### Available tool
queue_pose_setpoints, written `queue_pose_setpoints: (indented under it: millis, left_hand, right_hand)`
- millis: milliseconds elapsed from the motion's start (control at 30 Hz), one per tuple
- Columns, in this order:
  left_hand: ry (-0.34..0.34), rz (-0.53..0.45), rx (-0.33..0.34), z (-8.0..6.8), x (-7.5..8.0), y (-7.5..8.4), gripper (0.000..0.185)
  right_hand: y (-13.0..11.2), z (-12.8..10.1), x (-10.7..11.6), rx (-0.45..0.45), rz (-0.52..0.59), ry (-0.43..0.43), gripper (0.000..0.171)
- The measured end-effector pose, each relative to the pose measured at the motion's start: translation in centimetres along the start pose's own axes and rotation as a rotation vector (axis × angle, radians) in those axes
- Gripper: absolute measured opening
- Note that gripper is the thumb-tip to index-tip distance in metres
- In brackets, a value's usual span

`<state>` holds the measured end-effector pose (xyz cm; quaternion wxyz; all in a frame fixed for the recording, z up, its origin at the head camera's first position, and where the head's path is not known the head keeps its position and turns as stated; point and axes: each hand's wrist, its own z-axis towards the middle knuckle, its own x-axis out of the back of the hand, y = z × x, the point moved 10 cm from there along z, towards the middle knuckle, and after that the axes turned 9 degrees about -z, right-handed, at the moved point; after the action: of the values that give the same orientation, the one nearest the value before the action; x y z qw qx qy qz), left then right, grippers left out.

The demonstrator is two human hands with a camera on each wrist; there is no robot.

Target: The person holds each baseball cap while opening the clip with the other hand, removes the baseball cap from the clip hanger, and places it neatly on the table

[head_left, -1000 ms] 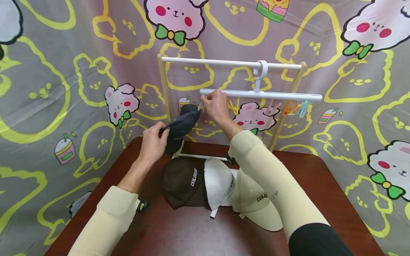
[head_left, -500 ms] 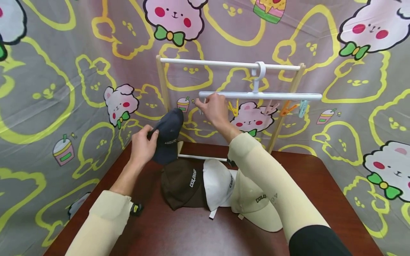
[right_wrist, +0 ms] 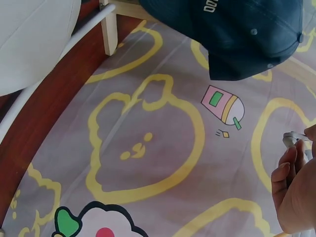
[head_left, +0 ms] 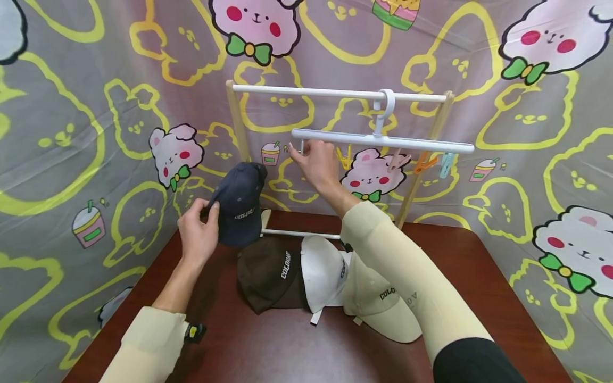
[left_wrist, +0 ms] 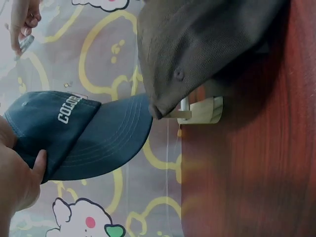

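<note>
My left hand point(head_left: 205, 214) grips a navy cap point(head_left: 239, 205) by its edge and holds it up above the table's back left. In the left wrist view the navy cap point(left_wrist: 74, 133) hangs brim-right from that hand point(left_wrist: 17, 182). My right hand point(head_left: 299, 151) is raised to the left end of a white hanger bar point(head_left: 407, 142) and pinches a pale clip point(right_wrist: 292, 138) there. The bar hangs by its hook from the rack's top rod point(head_left: 311, 91). The navy cap point(right_wrist: 242, 34) is apart from the clip, lower and to the left.
A brown cap point(head_left: 270, 271), a white cap point(head_left: 325, 271) and a beige cap point(head_left: 378, 306) lie overlapping on the dark red table point(head_left: 479, 298). Yellow, pink, orange and blue clips point(head_left: 423, 162) hang along the bar. Cartoon-print cloth surrounds the table.
My left hand has carried the navy cap down and to the left, away from the hanger's end clip. My right hand has stayed at that clip.
</note>
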<state>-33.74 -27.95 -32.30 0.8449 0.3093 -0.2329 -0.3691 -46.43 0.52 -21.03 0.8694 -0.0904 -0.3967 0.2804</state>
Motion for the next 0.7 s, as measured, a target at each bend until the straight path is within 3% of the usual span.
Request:
queue_pose_setpoints:
  millis: [200, 367, 700]
  left_hand:
    - [0.045, -0.046, -0.102, -0.4, 0.5, 1.4, 0.018]
    - [0.089, -0.061, -0.123, -1.0, 1.0, 1.1, 0.016]
    - [0.205, -0.107, -0.215, -2.6, 2.9, 1.6, 0.011]
  right_hand:
    - [0.3, 0.5, 0.0, 0.014, 0.016, -0.015, 0.041]
    - [0.8, 0.7, -0.2, 0.008, 0.017, -0.048, 0.038]
    - [2.4, 0.6, -0.3, 0.010, 0.141, -0.112, 0.034]
